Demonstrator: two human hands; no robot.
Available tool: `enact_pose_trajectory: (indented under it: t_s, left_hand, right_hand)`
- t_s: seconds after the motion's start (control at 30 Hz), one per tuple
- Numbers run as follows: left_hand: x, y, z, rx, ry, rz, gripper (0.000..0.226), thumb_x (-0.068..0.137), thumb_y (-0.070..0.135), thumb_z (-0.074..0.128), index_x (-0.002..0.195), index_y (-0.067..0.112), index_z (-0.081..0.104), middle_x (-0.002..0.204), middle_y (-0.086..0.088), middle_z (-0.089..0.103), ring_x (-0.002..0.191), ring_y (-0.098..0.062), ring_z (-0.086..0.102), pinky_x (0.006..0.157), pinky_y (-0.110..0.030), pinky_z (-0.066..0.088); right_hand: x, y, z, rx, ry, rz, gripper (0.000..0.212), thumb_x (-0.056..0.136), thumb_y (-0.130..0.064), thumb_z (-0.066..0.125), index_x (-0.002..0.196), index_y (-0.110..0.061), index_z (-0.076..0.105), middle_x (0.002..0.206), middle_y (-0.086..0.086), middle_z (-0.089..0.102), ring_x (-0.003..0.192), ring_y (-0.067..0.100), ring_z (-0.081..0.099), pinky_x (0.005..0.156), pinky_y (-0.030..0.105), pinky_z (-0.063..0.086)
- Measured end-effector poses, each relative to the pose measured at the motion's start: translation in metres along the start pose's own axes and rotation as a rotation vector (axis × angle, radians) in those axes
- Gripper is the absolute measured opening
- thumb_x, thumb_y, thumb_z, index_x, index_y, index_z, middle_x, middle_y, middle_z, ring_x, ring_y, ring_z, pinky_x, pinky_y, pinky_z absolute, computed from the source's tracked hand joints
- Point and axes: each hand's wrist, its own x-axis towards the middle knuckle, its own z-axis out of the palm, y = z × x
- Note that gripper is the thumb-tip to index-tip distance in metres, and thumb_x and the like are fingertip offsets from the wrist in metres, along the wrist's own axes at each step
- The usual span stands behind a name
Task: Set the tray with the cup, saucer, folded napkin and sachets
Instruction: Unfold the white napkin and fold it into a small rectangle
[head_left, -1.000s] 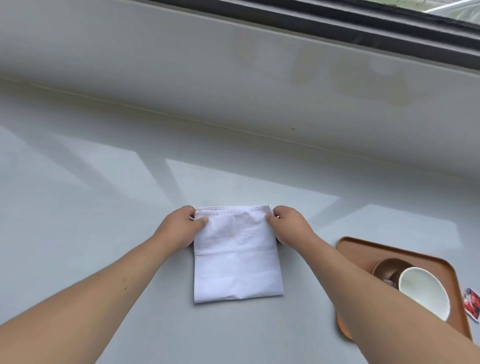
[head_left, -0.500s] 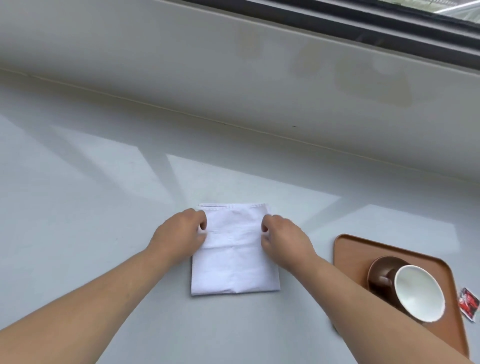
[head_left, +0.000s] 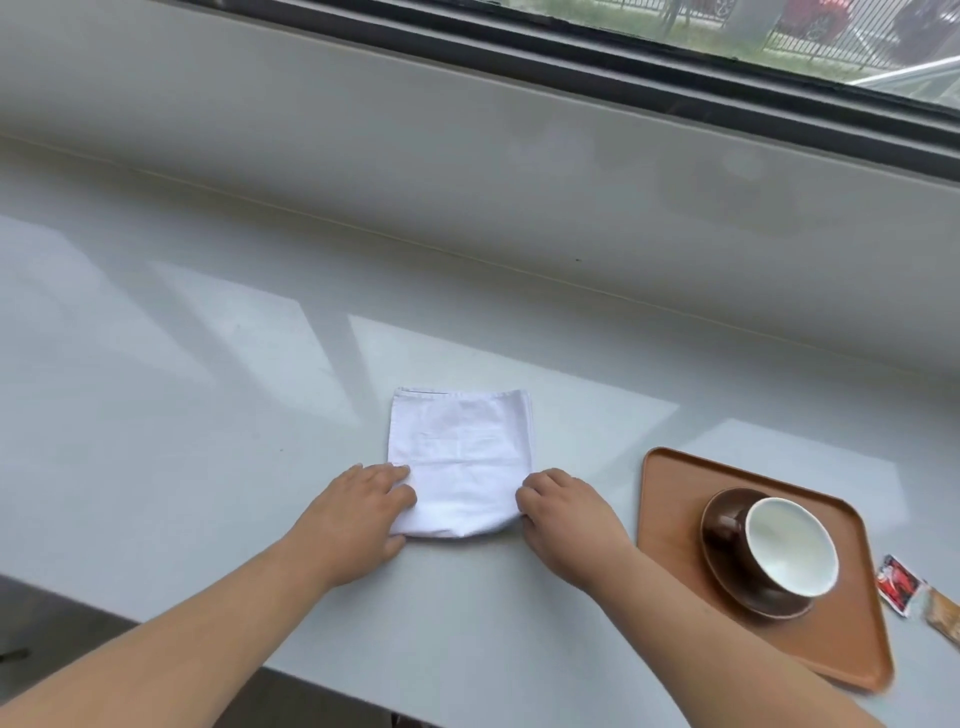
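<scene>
Napkin (head_left: 460, 460) plain white; tray (head_left: 675, 499) orange-brown; saucer (head_left: 727, 566) dark brown; cup (head_left: 789, 545) brown outside, white inside; sachet (head_left: 897, 584) red; worktop (head_left: 208, 389) pale grey.

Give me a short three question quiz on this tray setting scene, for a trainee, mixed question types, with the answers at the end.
1. True or false: the folded white cloth napkin lies on the brown rectangular tray.
2. What does the brown cup with the white inside stand on? A) brown saucer B) grey counter C) napkin
3. Which hand, left hand or right hand, is nearer the tray?

Key: 1 false; 2 A; 3 right hand.
</scene>
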Motion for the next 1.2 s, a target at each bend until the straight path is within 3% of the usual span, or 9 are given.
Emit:
enact_pose_trajectory:
  t_s: [0.17,0.27,0.37,0.5,0.57,0.63,0.73,0.93,1.2]
  left_hand:
    - [-0.018,0.009,0.002,-0.014,0.018,-0.05,0.042,0.09,0.038,0.055,0.132,0.029,0.055,0.159,0.005,0.042,0.138,-0.021,0.046,0.117,-0.037,0.03]
    - [-0.027,0.013,-0.002,-0.133,0.121,-0.086,0.021,0.086,0.027,0.052,0.103,0.027,0.063,0.104,0.01,0.067,0.096,-0.02,0.06,0.074,-0.029,0.036]
    - [-0.03,0.013,-0.007,-0.295,0.113,-0.175,0.008,0.085,0.029,0.05,0.087,0.03,0.058,0.081,0.009,0.061,0.079,-0.016,0.056,0.06,-0.031,0.041]
    - [-0.022,0.007,-0.012,-0.414,0.073,-0.251,0.005,0.091,0.037,0.052,0.088,0.037,0.056,0.08,0.009,0.062,0.076,-0.012,0.058,0.058,-0.03,0.044]
    - [-0.016,0.003,-0.017,-0.487,0.054,-0.277,0.008,0.093,0.042,0.056,0.087,0.038,0.058,0.079,0.011,0.064,0.074,-0.009,0.059,0.058,-0.03,0.044]
    - [-0.01,-0.002,-0.022,-0.558,0.064,-0.297,0.013,0.093,0.045,0.06,0.081,0.038,0.059,0.076,0.011,0.065,0.07,-0.007,0.06,0.057,-0.029,0.042]
    - [0.002,-0.011,-0.028,-0.659,0.112,-0.308,0.018,0.089,0.045,0.065,0.076,0.036,0.059,0.073,0.009,0.064,0.063,-0.006,0.056,0.056,-0.03,0.04]
    - [0.044,-0.027,-0.035,-0.866,0.123,-0.361,0.038,0.091,0.042,0.068,0.069,0.021,0.045,0.062,0.009,0.046,0.054,-0.011,0.042,0.054,-0.031,0.033]
    - [0.091,-0.042,-0.032,-0.817,0.11,-0.394,0.037,0.095,0.05,0.06,0.071,0.024,0.046,0.07,0.009,0.059,0.06,-0.015,0.052,0.055,-0.032,0.036]
  right_hand:
    - [-0.017,-0.018,-0.008,0.143,-0.009,0.043,0.012,0.093,-0.026,0.043,0.087,-0.016,0.044,0.078,0.001,0.053,0.078,0.027,0.048,0.062,0.04,0.039]
    - [-0.03,-0.021,-0.009,0.19,-0.064,0.067,0.014,0.095,-0.028,0.041,0.09,-0.015,0.043,0.078,0.003,0.052,0.076,0.028,0.048,0.061,0.042,0.043]
    - [-0.037,-0.017,-0.009,0.226,-0.102,0.119,0.018,0.096,-0.036,0.041,0.1,-0.019,0.047,0.086,0.003,0.056,0.078,0.027,0.052,0.067,0.042,0.048]
    - [-0.035,-0.015,-0.012,0.227,-0.141,0.119,0.043,0.086,-0.06,0.05,0.115,-0.028,0.049,0.099,-0.005,0.06,0.09,0.019,0.053,0.07,0.034,0.044]
    - [-0.03,-0.016,-0.012,0.191,-0.154,0.108,0.036,0.086,-0.052,0.051,0.114,-0.029,0.049,0.099,-0.005,0.061,0.093,0.021,0.054,0.071,0.035,0.046]
    - [-0.021,-0.016,-0.013,0.222,-0.1,0.155,0.014,0.089,-0.037,0.049,0.094,-0.025,0.048,0.083,0.0,0.057,0.079,0.024,0.054,0.061,0.038,0.043]
    - [-0.004,-0.009,-0.02,0.456,-0.02,0.334,0.019,0.088,-0.03,0.052,0.075,-0.017,0.046,0.068,0.003,0.053,0.061,0.02,0.048,0.053,0.041,0.04]
    - [0.029,0.018,-0.023,0.752,0.02,0.576,0.013,0.086,-0.027,0.059,0.08,-0.016,0.058,0.065,-0.007,0.051,0.055,0.011,0.044,0.051,0.028,0.035]
    - [0.062,0.037,-0.02,0.904,-0.04,0.739,0.026,0.093,-0.023,0.051,0.07,-0.017,0.04,0.066,0.003,0.045,0.059,0.021,0.042,0.059,0.033,0.036]
